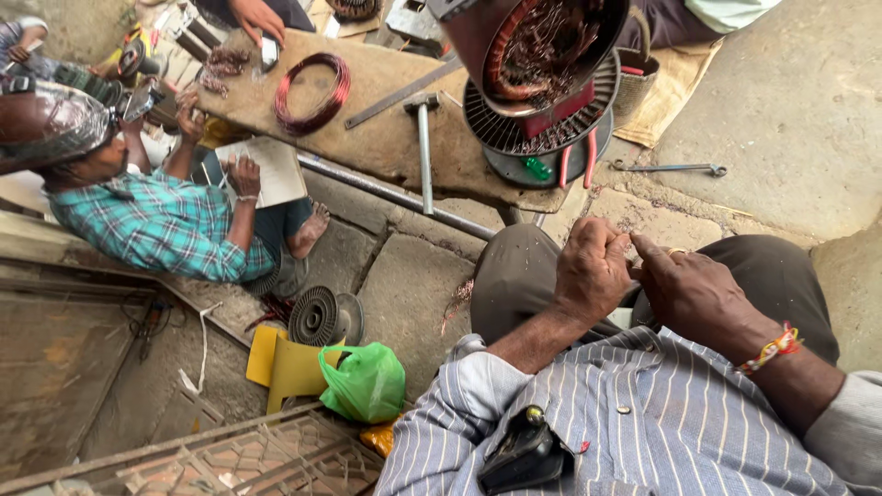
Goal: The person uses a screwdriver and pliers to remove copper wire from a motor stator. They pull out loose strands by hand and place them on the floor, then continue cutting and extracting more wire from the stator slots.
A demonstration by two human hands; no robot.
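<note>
I see my left hand [593,271] curled shut and my right hand [691,292] pinched, fingertips meeting over my lap; whatever they grip is too small to tell. Ahead on the tabletop [386,138] lie a copper wire coil [312,92], a hammer [424,147] and a motor stator [542,55] on a fan guard [514,133]. A seated person in a checked shirt [165,225] writes on a notepad [276,170]; a green bag [366,381] lies on the floor.

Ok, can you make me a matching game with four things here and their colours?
Things:
1. plastic bag
2. wire coil
3. hammer
4. folded sheet

Colours:
A. yellow
B. grey metal
C. green
D. reddish copper

Pairs: 1-C, 2-D, 3-B, 4-A
</note>
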